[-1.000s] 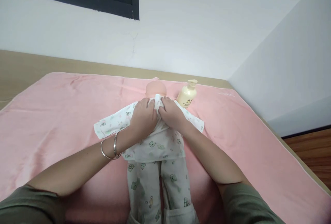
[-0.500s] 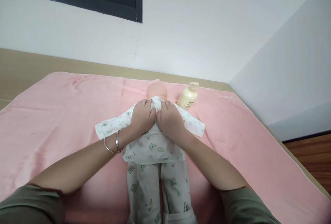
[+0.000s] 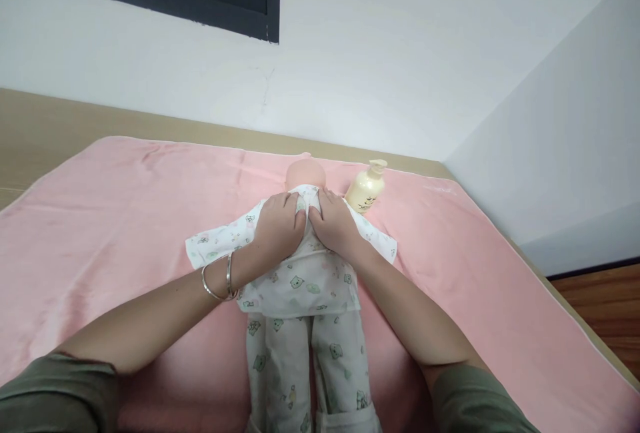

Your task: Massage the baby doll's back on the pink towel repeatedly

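A doll with a bald, smooth head lies on a pink cloth, dressed in a white printed top and matching trousers. Its sleeves stretch out to both sides. My left hand rests flat on the upper left part of the top, fingers toward the head. On the upper right part lies my right hand, also flat, its thumb close to my left thumb. Neither hand grips anything. The doll's face is not visible.
A cream pump bottle stands just right of the doll's shoulder. The pink cloth covers a tan surface against a white wall. A dark window frame is at the upper left, and brown wood shows at the right.
My right thumb and fingers have shifted slightly upward and spread a little on the top. My left hand stays nearly in place. The whole view has moved slightly.
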### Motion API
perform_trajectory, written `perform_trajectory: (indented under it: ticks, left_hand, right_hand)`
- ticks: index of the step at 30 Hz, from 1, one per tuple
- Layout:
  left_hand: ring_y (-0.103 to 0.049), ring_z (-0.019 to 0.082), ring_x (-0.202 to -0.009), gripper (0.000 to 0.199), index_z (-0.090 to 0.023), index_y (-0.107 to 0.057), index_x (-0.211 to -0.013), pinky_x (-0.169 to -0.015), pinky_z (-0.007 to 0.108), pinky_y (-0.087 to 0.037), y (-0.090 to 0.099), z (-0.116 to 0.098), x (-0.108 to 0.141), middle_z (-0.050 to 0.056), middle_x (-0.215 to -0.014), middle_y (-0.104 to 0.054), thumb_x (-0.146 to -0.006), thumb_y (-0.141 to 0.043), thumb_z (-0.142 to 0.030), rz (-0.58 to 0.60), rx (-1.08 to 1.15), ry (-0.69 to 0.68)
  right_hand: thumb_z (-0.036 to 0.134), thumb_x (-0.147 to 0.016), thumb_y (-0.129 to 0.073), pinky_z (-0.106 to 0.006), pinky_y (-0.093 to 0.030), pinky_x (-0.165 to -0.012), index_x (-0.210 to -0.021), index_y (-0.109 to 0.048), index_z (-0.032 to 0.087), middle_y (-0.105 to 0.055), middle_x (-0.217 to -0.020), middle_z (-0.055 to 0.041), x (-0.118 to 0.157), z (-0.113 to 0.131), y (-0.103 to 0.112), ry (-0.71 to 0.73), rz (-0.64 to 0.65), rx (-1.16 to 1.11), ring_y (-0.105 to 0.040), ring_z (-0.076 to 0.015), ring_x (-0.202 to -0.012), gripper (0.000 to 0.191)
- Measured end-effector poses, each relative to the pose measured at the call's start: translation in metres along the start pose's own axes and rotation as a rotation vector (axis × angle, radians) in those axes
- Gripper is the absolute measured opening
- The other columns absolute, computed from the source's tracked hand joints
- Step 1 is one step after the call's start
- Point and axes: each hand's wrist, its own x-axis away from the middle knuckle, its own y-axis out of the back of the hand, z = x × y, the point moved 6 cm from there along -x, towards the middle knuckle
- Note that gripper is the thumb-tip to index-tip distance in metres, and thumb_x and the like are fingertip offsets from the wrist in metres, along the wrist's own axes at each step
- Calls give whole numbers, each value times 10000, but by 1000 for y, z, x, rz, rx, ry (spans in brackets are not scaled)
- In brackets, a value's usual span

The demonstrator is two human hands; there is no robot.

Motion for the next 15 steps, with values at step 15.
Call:
perform_trajectory:
  ticks: [15]
  left_hand:
    - [-580,301,-880,199,-175,-562,-888,-801,449,-487,1,3,-8,149,-919,-618,-893,-366,-142,125,-27,-40]
  right_hand:
    - [220,-900,-412,-476,-442,-1061,-1213,-572,42,-631,-1263,-223,13,18,5,158,-23,16,-549,-341,-1192,394]
